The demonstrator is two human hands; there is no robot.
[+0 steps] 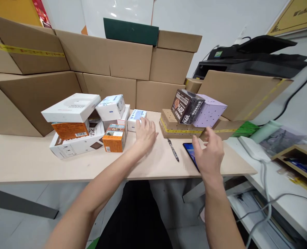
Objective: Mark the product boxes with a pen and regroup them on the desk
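Observation:
My left hand (146, 135) reaches over the right end of a small white pack with blue print (135, 121). Its fingertips are at the pack, the thumb stands apart to the right, and I cannot tell whether they touch. My right hand (210, 154) hovers with thumb and fingers apart, nothing between them, partly covering a dark phone (191, 152). A pen (173, 149) lies between my hands. Beyond the right hand, a dark brown printed box (186, 106) and a lilac dotted box (209, 111) lean together on a brown carton (169, 126).
Left of my left hand are an orange box (114, 138), a white patterned pack (111, 107) and a stack topped by a white box (71, 107). Large cardboard boxes (129, 60) wall the table's back. A black printer (252, 57) and a cable-strewn white shelf (254, 148) stand right.

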